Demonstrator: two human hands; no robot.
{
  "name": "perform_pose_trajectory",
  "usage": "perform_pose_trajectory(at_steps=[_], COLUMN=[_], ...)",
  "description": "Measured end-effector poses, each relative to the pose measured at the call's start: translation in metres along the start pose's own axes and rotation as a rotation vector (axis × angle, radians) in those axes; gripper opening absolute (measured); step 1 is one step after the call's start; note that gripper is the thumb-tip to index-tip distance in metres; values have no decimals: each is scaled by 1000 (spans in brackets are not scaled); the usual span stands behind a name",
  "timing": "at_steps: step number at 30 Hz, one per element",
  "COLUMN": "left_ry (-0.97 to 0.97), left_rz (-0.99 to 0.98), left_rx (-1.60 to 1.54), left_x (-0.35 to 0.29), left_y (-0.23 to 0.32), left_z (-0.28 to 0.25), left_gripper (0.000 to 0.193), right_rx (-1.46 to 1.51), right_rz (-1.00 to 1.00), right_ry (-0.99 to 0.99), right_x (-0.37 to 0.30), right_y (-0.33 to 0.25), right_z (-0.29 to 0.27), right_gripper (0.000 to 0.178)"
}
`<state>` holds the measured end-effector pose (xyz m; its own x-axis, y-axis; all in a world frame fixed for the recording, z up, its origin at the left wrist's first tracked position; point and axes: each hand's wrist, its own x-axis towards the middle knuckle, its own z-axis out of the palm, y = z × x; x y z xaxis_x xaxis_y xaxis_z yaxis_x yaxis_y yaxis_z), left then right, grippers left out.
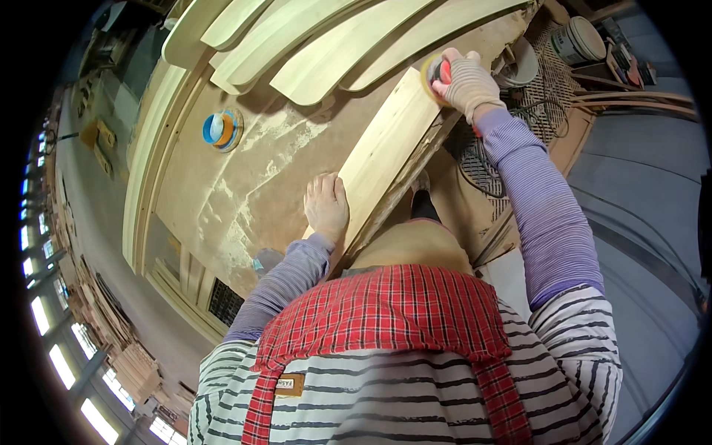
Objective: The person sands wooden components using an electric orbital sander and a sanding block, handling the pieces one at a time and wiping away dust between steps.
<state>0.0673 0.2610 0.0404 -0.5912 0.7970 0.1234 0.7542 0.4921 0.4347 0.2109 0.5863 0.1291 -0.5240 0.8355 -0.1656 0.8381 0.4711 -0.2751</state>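
A long pale wooden board (389, 133) lies slantwise along the near right edge of the worktable (189, 178). My left hand (326, 204) rests flat on the board's left edge, fingers stretched out and close together. At the board's far end, my right hand (471, 85), in a knitted glove with fingertips showing, grips a round sander (428, 80). The sander has a yellowish rim and a red and black body, mostly hidden by the hand. Its disc sits at the end of the board; whether it touches the surface cannot be made out.
Several curved pale wooden pieces (319, 74) lie across the far side of the table. A small blue and orange round container (217, 130) stands at left, near pale dust. Beyond my right arm are a white bucket (578, 38), another pail (521, 65) and a dark cable (552, 122).
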Motion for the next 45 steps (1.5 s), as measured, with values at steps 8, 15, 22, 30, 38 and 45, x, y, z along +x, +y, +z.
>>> perform_pose_trajectory(at_steps=[8, 15, 22, 30, 38, 45], left_ry=[-30, -40, -37, -18, 7, 50], left_rz=[-36, -34, -22, -31, -66, 47], left_rx=[4, -7, 10, -16, -14, -96], left_x=[-1, -2, 3, 2, 6, -48], left_y=[-1, -3, -2, -4, -2, -65], left_z=[1, 0, -1, 1, 4, -39], left_gripper=[20, 18, 19, 18, 16, 19], right_rx=[11, -28, -2, -16, 92, 34], right_rz=[-85, -174, -49, -123, -74, -419], right_ry=[-113, -169, -132, -151, -131, -389], right_x=[-23, -48, -35, -55, -78, -185], right_y=[-6, -25, -24, -23, -46, -123], right_z=[7, 19, 18, 30, 30, 64], right_gripper=[50, 52, 55, 57, 54, 44])
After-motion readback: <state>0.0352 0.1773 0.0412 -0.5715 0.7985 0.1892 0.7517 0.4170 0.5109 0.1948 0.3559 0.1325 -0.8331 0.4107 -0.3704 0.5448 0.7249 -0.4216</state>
